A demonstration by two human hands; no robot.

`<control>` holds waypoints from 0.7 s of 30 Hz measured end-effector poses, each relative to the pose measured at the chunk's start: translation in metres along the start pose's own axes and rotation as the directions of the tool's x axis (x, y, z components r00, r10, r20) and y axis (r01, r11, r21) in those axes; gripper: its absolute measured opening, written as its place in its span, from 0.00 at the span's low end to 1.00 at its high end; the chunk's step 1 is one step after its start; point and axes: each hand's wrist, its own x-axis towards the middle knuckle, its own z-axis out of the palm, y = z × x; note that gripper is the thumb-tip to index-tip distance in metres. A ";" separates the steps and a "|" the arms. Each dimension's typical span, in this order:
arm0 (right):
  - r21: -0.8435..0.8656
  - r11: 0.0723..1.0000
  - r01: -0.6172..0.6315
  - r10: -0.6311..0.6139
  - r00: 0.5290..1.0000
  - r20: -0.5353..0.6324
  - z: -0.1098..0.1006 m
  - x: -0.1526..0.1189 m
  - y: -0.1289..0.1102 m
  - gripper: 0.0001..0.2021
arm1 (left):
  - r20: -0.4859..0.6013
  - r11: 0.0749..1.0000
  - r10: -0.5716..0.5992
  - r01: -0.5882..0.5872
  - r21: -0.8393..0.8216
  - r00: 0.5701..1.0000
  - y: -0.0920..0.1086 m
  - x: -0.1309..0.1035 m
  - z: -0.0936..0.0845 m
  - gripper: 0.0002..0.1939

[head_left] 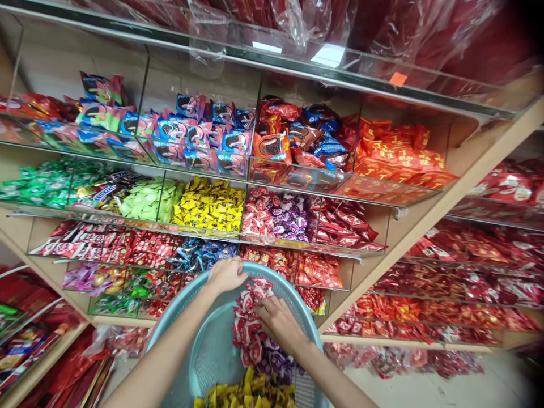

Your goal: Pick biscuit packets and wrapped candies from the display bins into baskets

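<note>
A light blue plastic basket point(297, 294) fills the lower middle of the view. My left hand point(228, 274) is closed on its far rim. My right hand point(278, 323) reaches into the basket, fingers bent against the red and white wrapped candies point(249, 334); whether any are gripped is hidden. Purple wrapped candies point(276, 362) lie below these, partly under my right forearm. Yellow wrapped candies point(250, 392) are heaped at the basket's near side.
Just beyond the basket stands a shelf point(365, 286) with clear dividers, holding yellow candies point(210, 204), purple candies point(291, 215) and other packets. More red packets point(463, 246) fill shelves at the right. Plastic bags point(395, 360) lie low behind the basket.
</note>
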 end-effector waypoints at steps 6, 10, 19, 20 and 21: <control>0.057 0.997 0.051 -0.047 0.996 -0.071 -0.031 0.008 -0.002 0.13 | 0.016 1.000 -0.010 0.011 -0.029 1.000 0.002 -0.001 -0.003 0.10; 0.063 0.996 0.068 -0.053 0.975 -0.215 -0.083 0.038 0.006 0.13 | 0.018 1.000 -0.017 0.017 -0.023 1.000 0.002 -0.001 -0.003 0.10; -0.041 0.976 -0.213 0.187 0.922 -0.339 -0.142 0.156 0.068 0.16 | 0.018 0.998 -0.054 0.054 -0.029 0.998 0.002 -0.003 -0.005 0.10; -0.050 0.971 -0.235 0.206 0.922 -0.329 -0.140 0.166 0.073 0.17 | 0.023 0.998 -0.056 0.057 -0.030 0.998 0.003 -0.003 -0.005 0.10; -0.054 0.967 -0.248 0.219 0.923 -0.318 -0.138 0.176 0.076 0.19 | 0.029 0.998 -0.056 0.057 -0.030 0.998 0.003 -0.003 -0.005 0.10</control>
